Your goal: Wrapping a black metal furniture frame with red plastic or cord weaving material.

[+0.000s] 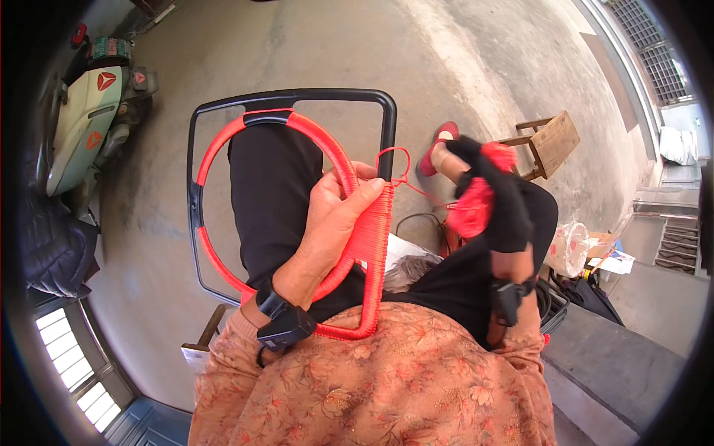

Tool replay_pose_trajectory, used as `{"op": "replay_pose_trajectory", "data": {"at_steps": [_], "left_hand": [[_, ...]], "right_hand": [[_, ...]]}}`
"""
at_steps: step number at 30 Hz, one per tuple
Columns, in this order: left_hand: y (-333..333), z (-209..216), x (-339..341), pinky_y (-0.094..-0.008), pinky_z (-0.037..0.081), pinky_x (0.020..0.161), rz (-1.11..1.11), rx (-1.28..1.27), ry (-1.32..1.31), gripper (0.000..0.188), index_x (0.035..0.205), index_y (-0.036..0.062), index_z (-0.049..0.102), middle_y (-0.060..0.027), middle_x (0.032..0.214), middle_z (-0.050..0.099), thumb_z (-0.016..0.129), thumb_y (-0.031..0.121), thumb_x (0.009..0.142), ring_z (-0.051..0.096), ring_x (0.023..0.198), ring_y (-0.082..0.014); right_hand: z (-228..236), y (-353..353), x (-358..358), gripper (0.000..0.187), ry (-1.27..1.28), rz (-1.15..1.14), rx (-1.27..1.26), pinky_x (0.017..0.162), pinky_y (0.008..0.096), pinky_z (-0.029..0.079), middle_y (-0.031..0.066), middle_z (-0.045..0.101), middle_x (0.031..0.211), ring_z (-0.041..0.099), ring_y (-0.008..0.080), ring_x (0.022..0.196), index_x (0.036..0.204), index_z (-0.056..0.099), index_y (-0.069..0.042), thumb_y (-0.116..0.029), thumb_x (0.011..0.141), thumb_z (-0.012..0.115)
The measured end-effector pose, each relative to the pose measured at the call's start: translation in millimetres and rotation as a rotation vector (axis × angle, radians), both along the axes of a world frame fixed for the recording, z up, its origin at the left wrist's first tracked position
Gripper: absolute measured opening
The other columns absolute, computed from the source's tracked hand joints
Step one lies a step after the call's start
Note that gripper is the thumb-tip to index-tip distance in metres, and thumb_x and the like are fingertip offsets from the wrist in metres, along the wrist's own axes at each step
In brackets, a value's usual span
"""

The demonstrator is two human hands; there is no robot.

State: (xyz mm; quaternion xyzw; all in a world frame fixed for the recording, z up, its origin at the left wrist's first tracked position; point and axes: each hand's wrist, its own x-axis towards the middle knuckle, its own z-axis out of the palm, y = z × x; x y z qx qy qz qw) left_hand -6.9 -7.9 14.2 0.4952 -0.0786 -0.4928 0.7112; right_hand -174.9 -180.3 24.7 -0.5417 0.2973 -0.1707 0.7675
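A black tubular frame [327, 94] with rounded corners rests across my lap, with a round ring [220, 152] set inside it. Red cord [378, 238] is wound tightly along the frame's right side and lower right corner, and round much of the ring. My left hand [327, 215], bare, grips the ring and the wound side bar, its thumb pressed on the top of the winding. A loose strand loops from there across to my right hand [509, 212]. In a black glove and blurred by motion, that hand closes round a bundle of red cord [470, 208].
A wooden stool [556, 144] stands ahead on the right, past my red shoe [428, 160]. A pale green scooter [93, 119] is parked at the far left, with a dark quilted jacket [56, 238] below it. A translucent tub [569, 247] sits right of my knee.
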Motion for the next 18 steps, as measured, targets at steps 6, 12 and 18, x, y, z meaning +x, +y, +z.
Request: {"op": "replay_pose_trajectory", "data": {"at_steps": [6, 12, 18], "left_hand": [[0, -5, 2, -0.0244, 0.053, 0.059, 0.005, -0.01, -0.008, 0.021, 0.11, 0.0003, 0.054, -0.0069, 0.085, 0.065, 0.062, 0.01, 0.092, 0.063, 0.067, -0.0119], [1, -13, 5, -0.026, 0.056, 0.07, -0.039, -0.008, 0.109, 0.017, 0.106, 0.004, 0.055, -0.0103, 0.093, 0.067, 0.062, 0.01, 0.092, 0.066, 0.079, -0.0141], [3, -17, 5, -0.0279, 0.056, 0.063, -0.079, -0.029, 0.056, 0.012, 0.1, 0.0014, 0.056, -0.0092, 0.085, 0.067, 0.062, 0.008, 0.091, 0.067, 0.072, -0.0154]], "right_hand": [[-9, 28, 46, 0.024, 0.256, 0.27, -0.033, 0.063, 0.0257, 0.049, 0.0038, 0.063, 0.074, 0.061, 0.012, 0.068, 0.103, 0.065, -0.001, -0.02, 0.089, 0.062], [12, 32, 34, 0.015, 0.124, 0.156, -0.175, 0.067, 0.0268, 0.049, 0.0056, 0.066, 0.082, 0.061, 0.0123, 0.072, 0.095, 0.066, 0.002, -0.008, 0.087, 0.059], [37, 44, 32, 0.006, -0.241, 0.167, 0.013, 0.067, 0.0273, 0.046, 0.0081, 0.063, 0.08, 0.06, 0.015, 0.071, 0.087, 0.061, 0.001, -0.003, 0.086, 0.056]]}}
